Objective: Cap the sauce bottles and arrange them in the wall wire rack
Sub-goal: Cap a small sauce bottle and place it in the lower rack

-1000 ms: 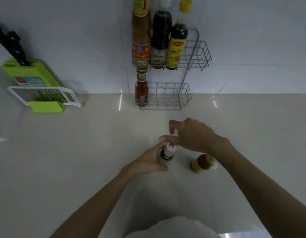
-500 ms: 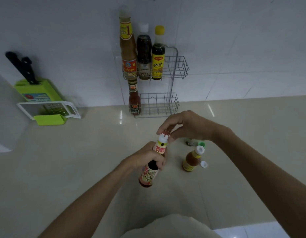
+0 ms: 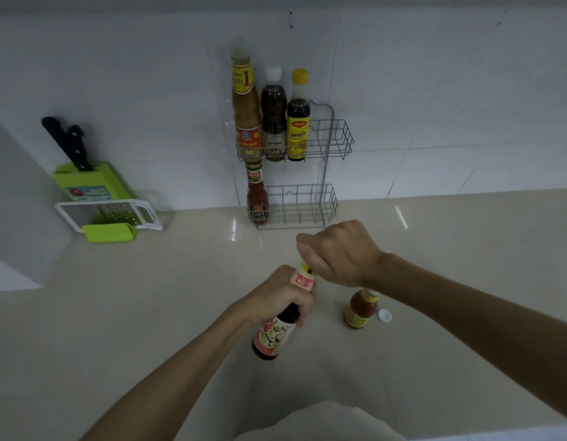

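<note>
head view, single frame. dim light, beige counter fills the lower two thirds; white tiled wall across the top.

left hand, centre of frame: wrapped around the neck and shoulder of a dark sauce bottle, grasping it. bottle is tilted, base toward the lower left, top toward the upper right; base appears lifted off the counter, cannot confirm.

right hand, just right of centre: fingers curled down over the top of the same bottle, closed on it. the cap itself is hidden under the fingers; cannot tell whether it is seated.

small orange sauce bottle stands upright on the counter just right of the held bottle, partly under the right forearm. its top is hidden by the arm. a loose white cap lies on the counter just beside it, to the right.

wall wire rack, upper centre, two tiers. upper tier, left part: tall yellow-brown sauce bottle, dark bottle with white cap, dark bottle with yellow cap, side by side, upright. lower tier, far left: red sauce bottle, upright.

left of frame, against the wall: green knife block with two black handles, white-framed grater in front of it.
</note>
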`<state>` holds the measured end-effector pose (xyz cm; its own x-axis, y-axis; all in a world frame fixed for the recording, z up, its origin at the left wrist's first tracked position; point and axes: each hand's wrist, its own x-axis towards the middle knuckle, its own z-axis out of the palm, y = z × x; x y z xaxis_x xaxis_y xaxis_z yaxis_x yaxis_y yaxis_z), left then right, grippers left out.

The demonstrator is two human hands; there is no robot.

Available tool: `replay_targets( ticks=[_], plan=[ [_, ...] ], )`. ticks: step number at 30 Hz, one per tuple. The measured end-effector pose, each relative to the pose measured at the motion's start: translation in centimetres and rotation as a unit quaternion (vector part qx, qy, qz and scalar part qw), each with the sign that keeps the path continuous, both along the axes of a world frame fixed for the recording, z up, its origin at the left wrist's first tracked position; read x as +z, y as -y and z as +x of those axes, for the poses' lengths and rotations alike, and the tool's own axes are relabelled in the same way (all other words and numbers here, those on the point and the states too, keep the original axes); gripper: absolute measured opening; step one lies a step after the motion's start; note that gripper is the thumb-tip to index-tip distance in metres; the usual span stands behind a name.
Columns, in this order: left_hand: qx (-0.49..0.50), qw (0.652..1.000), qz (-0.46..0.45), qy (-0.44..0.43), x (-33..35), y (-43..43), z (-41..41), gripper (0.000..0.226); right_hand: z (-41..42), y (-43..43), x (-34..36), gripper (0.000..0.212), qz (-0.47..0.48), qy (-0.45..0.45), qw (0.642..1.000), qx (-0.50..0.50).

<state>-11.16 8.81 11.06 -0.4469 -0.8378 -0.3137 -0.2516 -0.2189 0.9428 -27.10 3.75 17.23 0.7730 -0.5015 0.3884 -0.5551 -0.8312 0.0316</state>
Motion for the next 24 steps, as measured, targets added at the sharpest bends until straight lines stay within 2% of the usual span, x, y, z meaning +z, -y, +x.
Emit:
replay_targets(
  ticks=[1,2,3,4,5,7,9,10,12,13,15,16,17,18,20,21,22,23,24],
  plan=[
    [0.059,0.996,-0.039,0.050,-0.5,0.0,-0.1,0.006,0.4,-0.5,-0.7,0.027,0.004,0.006,0.998,-0.060],
    [0.110,0.984,-0.078,0.120,-1.0,0.1,-0.2,0.007,0.7,-0.9,-1.6,0.015,0.005,-0.048,0.994,-0.094],
    [0.140,0.967,-0.102,0.186,-1.5,0.0,-0.1,0.008,0.9,-1.2,-2.4,0.015,0.013,-0.118,0.987,-0.112],
    [0.148,0.956,-0.110,0.229,-1.9,-0.1,0.0,0.008,0.8,-1.5,-3.1,0.027,0.031,-0.181,0.975,-0.128],
    [0.143,0.949,-0.117,0.256,-2.2,-0.3,-0.2,0.009,0.7,-1.6,-3.4,0.031,0.048,-0.216,0.966,-0.132],
    [0.152,0.924,-0.151,0.316,-2.8,-0.7,-0.5,0.013,0.8,-1.2,-3.2,0.025,0.072,-0.224,0.961,-0.145],
    [0.176,0.885,-0.202,0.380,-3.0,-0.5,-0.9,0.016,0.9,-0.7,-2.9,0.021,0.098,-0.214,0.959,-0.155],
    [0.177,0.885,-0.194,0.384,-2.9,-0.2,-0.8,0.016,1.2,-0.5,-2.6,0.023,0.110,-0.227,0.956,-0.151],
    [0.120,0.948,-0.125,0.268,-2.3,0.7,0.1,0.014,0.8,-0.4,-1.8,0.026,0.114,-0.184,0.969,-0.122],
    [0.058,0.977,-0.079,0.189,-1.7,1.0,0.8,0.013,0.4,-0.4,-1.4,0.038,0.102,-0.120,0.984,-0.084],
    [-0.052,0.995,-0.018,0.088,-0.6,1.2,1.6,0.013,-0.2,-0.5,-0.9,0.053,0.045,-0.063,0.997,-0.001],
    [-0.067,0.995,-0.020,0.075,-0.3,1.2,1.6,0.013,-0.6,-0.4,-0.7,0.052,0.011,-0.038,0.999,0.023],
    [-0.048,0.996,-0.030,0.074,-0.2,1.2,1.3,0.011,-0.9,-0.1,-0.7,0.047,0.018,-0.004,1.000,0.011],
    [0.000,0.996,-0.046,0.082,0.0,1.3,0.8,0.009,-1.0,0.2,-0.5,0.038,0.031,0.031,0.999,-0.018],
    [0.121,0.972,-0.105,0.173,-0.1,1.7,0.1,0.012,-0.1,0.3,-1.0,0.023,0.045,0.014,0.994,-0.098],
    [0.165,0.943,-0.141,0.251,-0.1,1.8,-0.1,0.014,0.5,0.2,-1.7,0.022,0.098,-0.006,0.987,-0.131],
    [0.187,0.910,-0.176,0.326,0.0,1.8,-0.3,0.016,0.9,0.0,-2.4,0.024,0.167,0.012,0.972,-0.166],
    [0.198,0.885,-0.204,0.370,-0.1,1.8,-0.5,0.017,1.3,0.0,-2.8,0.022,0.232,0.042,0.950,-0.206],
    [0.207,0.877,-0.220,0.374,-0.1,1.9,-0.7,0.016,1.8,0.2,-2.7,0.018,0.282,0.090,0.927,-0.230]
  ],
)
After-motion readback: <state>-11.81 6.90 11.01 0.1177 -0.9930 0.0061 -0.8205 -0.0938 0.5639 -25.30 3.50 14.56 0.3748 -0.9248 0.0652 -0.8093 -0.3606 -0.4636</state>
